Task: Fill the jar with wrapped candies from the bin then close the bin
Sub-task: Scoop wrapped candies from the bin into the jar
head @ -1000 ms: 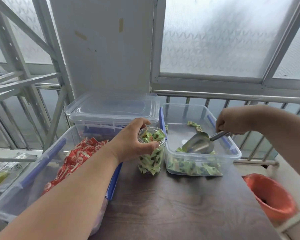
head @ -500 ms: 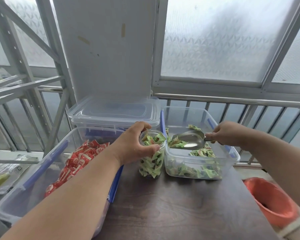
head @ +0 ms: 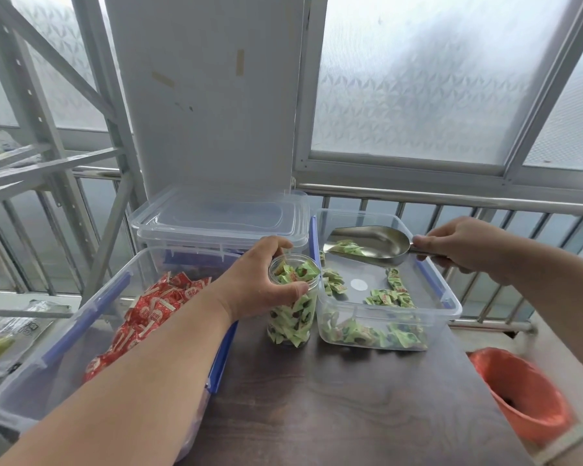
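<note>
Frosted window panes and a metal railing run behind the dark wooden surface [head: 350,408] where I am working. My left forearm reaches in from the lower left, and my left hand [head: 260,284] curls around the upper part of the clear jar [head: 292,311], thumb on the near side and fingers wrapped over the far rim. That hand is closed on the jar, which stands upright on the surface, touching the left wall of the clear bin [head: 451,307]. Green wrapped candies [head: 293,272] fill the jar up to its mouth.

My right arm comes in from the right edge, wrist bent slightly down. My right hand [head: 461,245] is closed on the handle of the metal scoop [head: 374,243], which I hold level over the far part of the bin with its open end pointing left toward the jar. A few green candies sit in the scoop's mouth. More lie scattered on the bin's floor and piled along its near wall.

Left of the jar sits a larger clear bin holding red packets [head: 152,307]. Behind it is a lidded container [head: 223,220]. An orange bucket [head: 525,395] stands below the surface's right edge.
</note>
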A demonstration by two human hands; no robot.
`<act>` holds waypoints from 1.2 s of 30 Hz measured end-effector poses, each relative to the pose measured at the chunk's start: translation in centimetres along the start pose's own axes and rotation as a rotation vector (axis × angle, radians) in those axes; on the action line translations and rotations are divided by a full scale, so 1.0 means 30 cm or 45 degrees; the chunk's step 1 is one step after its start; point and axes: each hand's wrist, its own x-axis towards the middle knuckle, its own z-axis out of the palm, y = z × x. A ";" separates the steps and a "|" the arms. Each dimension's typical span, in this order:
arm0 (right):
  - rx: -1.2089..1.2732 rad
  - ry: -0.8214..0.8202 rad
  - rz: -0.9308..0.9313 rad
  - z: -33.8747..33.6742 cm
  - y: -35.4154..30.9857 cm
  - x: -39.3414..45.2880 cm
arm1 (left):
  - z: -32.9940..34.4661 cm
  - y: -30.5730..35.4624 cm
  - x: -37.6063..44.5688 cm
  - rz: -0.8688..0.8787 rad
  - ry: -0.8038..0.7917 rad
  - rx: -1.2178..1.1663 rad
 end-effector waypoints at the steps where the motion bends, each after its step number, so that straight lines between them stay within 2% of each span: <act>1: -0.008 -0.014 -0.037 0.004 -0.027 -0.008 | -0.001 -0.003 0.000 0.005 0.006 -0.005; 11: -0.626 0.223 -0.461 0.045 -0.293 -0.099 | 0.004 -0.017 0.003 0.204 0.117 -0.068; 21: -0.804 0.505 -0.659 0.053 -0.354 -0.145 | 0.010 -0.034 0.015 0.329 0.323 -0.091; 24: -0.834 0.575 -0.651 0.060 -0.354 -0.155 | 0.009 -0.033 0.021 0.374 0.301 -0.076; 27: -0.825 0.684 -0.609 0.056 -0.335 -0.140 | 0.014 -0.033 0.031 0.278 0.180 -0.027; 29: -0.834 0.703 -0.552 0.051 -0.311 -0.123 | 0.017 -0.028 0.033 0.229 0.175 0.000; 33: -0.905 0.686 -0.341 0.053 -0.240 -0.073 | 0.011 -0.030 0.034 0.253 0.236 -0.007; 36: -0.940 0.549 -0.171 0.103 -0.159 -0.021 | 0.018 -0.040 0.044 0.228 0.244 -0.013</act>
